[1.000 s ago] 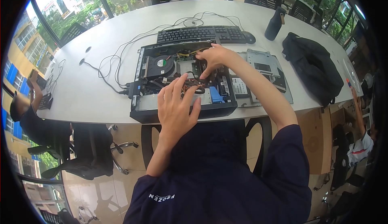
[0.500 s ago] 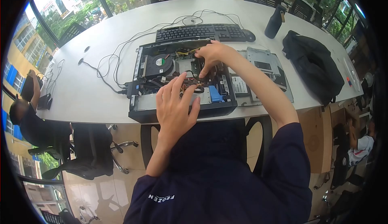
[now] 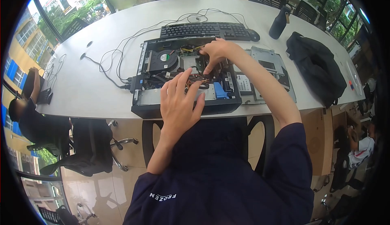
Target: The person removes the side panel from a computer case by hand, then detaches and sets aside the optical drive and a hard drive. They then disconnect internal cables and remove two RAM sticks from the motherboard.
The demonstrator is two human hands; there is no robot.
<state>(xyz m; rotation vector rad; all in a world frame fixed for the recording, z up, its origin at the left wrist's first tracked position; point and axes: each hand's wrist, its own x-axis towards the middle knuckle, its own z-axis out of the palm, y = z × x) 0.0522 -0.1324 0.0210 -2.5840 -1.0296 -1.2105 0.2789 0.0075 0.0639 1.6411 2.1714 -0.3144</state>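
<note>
An opened desktop computer case (image 3: pixel 187 110) lies flat on the table in front of me. My left hand (image 3: pixel 179 105) is over its near side, fingers spread, fingertips by a bundle of coloured cables (image 3: pixel 198 83). My right hand (image 3: pixel 218 52) reaches into the right part of the case from behind. Its thumb points down inside and its fingers curl at the far side, gripping around a dark part that I cannot make out. A fan (image 3: pixel 162 60) sits at the case's left, and a blue plastic latch (image 3: pixel 220 90) at its near right.
Behind the case are a keyboard (image 3: pixel 195 30), a mouse (image 3: pixel 254 34) and loose cables. Metal panels and a drive (image 3: pixel 244 83) lie to the right, with a bottle (image 3: pixel 279 23) and a black bag (image 3: pixel 317 66) beyond. Another person (image 3: pixel 34 113) sits at the far left.
The view has shifted slightly, so the table and case sit a little differently. Both hands keep nearly the same places at the case.
</note>
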